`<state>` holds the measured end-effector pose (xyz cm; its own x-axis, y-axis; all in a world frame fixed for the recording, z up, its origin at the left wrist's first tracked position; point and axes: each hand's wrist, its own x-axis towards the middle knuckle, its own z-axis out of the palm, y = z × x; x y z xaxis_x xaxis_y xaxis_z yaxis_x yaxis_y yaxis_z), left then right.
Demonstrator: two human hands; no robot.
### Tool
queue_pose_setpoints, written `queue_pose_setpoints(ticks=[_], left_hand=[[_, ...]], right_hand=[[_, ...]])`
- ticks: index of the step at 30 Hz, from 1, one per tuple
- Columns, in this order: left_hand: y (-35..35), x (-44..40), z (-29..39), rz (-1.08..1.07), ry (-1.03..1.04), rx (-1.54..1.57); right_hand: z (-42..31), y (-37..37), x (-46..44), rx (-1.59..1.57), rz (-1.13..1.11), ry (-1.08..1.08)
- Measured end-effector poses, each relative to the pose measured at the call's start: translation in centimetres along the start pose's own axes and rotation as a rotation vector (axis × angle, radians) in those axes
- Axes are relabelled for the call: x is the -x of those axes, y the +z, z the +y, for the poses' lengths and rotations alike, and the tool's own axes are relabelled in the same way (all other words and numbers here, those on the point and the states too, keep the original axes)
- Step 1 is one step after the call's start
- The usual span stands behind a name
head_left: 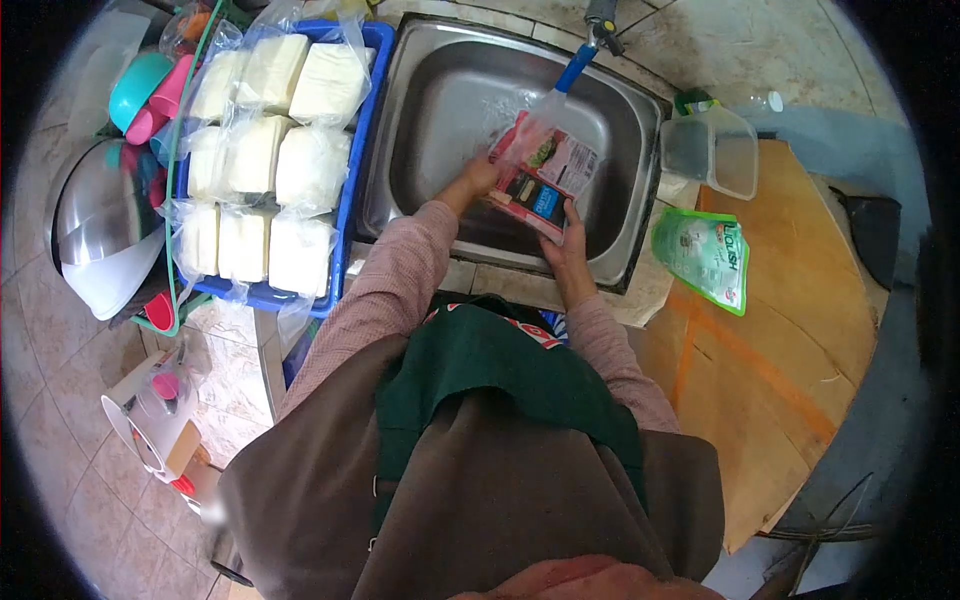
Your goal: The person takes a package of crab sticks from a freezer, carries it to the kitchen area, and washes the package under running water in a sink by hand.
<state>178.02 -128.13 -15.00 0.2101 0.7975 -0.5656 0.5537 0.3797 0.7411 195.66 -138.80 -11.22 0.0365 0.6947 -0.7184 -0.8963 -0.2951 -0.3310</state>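
Note:
Over the metal sink (pixel 425 130), a flat red and black food package (pixel 548 165) is held between both hands. My left hand (pixel 482 178) grips its left edge. My right hand (pixel 568 245) holds the lower right corner, with the thumb on the front. Water runs from the blue tap nozzle (pixel 575 68) onto the upper part of the package. Whether it is one package or more stacked together, I cannot tell.
A blue crate (pixel 375 95) of bagged white blocks stands left of the sink. To the right are a clear plastic container (pixel 710 150), a green pouch (pixel 705 258) and a brown board (pixel 790 330). Bowls (pixel 140 90) sit at the far left.

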Motion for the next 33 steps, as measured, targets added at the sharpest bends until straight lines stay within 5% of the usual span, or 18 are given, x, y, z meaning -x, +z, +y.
queue_pose_setpoints(ticks=[2, 11, 18, 20, 23, 25, 28, 30, 33], left_hand=[[0.9, -2.7, -2.6, -0.259, -0.078, 0.328], [-1.0, 2.3, 3.9, -0.343, -0.406, 0.898], [-0.4, 2.5, 2.0, -0.255, -0.313, 0.901], [1.0, 0.8, -1.4, -0.123, -0.407, 0.703], [1.7, 0.2, -3.8, -0.069, -0.432, 0.81], [-0.1, 3.4, -0.8, -0.038, -0.419, 0.847], [0.0, 3.7, -1.5, 0.041, -0.45, 0.837], [0.4, 3.3, -2.4, 0.094, -0.498, 0.791], [0.0, 4.7, -1.3, 0.157, -0.52, 0.782]], right_hand=[[-0.6, 0.2, 0.2, 0.001, 0.015, 0.013], [-2.0, 0.0, -0.4, 0.092, 0.017, 0.053], [-2.3, 0.2, -0.4, 0.269, 0.04, 0.073], [-2.1, 0.8, -0.3, 0.323, 0.056, 0.051], [-2.0, 1.5, -0.9, 0.461, 0.093, 0.028], [-1.9, 1.9, -1.2, 0.547, 0.108, 0.027], [-1.6, 2.5, -1.7, 0.769, 0.049, -0.048], [-1.7, 2.8, -2.0, 1.833, 0.18, -0.429], [-1.3, 3.5, -1.3, 2.274, 0.151, -0.613]])
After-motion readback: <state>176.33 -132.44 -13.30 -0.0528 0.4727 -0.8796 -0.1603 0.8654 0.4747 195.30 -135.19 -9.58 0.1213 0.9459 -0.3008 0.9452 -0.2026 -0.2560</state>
